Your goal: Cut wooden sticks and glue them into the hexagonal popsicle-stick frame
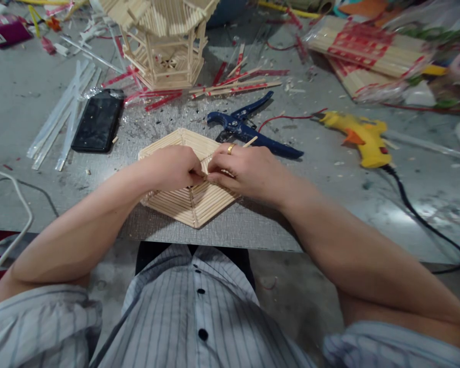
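Note:
A hexagonal panel of thin wooden sticks (pixel 195 207) lies flat near the table's front edge, under both of my hands. My right hand (pixel 249 168), with a gold ring, is closed in a pinch around a thin wooden stick (pixel 251 141). One end of this stick pokes out beyond the knuckles toward the upper right. My left hand (pixel 176 166) is also pinched, its fingertips meeting the right ones over the panel's middle, in line with the stick. Fingers hide most of the stick. Just beyond the right hand lie blue-handled cutters (pixel 249 128).
A yellow glue gun (pixel 358 137) with a black cord rests on the right. Clear glue sticks (pixel 67 115) and a black phone (pixel 98 121) lie left. Behind stand a stick-built pavilion model (pixel 164 46), loose red-marked sticks (pixel 245 84) and packaged chopsticks (pixel 368 48).

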Motion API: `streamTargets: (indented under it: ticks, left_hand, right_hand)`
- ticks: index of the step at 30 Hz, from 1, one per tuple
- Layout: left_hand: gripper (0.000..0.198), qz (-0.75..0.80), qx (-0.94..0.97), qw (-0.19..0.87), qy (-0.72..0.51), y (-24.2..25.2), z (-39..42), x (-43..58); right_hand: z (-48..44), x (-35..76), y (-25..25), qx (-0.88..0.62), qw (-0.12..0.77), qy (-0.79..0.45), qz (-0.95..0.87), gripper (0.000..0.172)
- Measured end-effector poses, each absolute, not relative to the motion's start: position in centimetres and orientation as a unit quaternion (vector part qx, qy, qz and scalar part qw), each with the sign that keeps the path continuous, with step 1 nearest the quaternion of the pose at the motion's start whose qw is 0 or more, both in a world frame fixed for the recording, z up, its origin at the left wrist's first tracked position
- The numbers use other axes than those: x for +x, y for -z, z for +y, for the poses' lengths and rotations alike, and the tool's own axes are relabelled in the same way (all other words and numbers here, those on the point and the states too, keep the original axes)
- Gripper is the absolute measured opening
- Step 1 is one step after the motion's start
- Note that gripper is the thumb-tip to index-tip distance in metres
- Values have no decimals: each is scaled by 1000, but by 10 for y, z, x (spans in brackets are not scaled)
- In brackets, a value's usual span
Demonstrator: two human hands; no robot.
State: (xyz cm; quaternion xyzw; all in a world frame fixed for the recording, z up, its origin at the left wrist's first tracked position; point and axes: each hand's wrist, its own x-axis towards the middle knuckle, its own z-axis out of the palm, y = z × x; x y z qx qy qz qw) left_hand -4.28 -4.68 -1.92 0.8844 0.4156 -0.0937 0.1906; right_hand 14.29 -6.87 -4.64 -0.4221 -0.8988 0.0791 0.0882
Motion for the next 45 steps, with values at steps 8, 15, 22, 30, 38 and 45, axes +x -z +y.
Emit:
streamTargets:
  ticks: [8, 15, 22, 30, 38, 45]
  left_hand:
    - [28, 438, 874, 196, 83, 21, -48, -44]
    - [26, 448, 869, 206, 36, 19, -48, -45]
    - [24, 494, 849, 177, -57, 20, -50, -45]
    - [28, 494, 848, 154, -111, 25, -53, -44]
    - [22, 483, 841, 185, -162, 30, -51, -42]
    - [14, 513, 797, 206, -244, 30, -46, -44]
  right_hand:
    - [-72, 140, 44, -430, 49, -57, -900, 23]
    - [-73, 141, 45, -444, 80, -28, -892, 29]
    - [-71, 145, 48, -477, 139, 14, -868, 32]
    - [-68, 146, 52, -473, 188, 22, -860, 33]
    - [-67, 146, 58, -455, 260, 49, -850, 31]
    - [-53, 163, 53, -473, 390, 17, -790, 26]
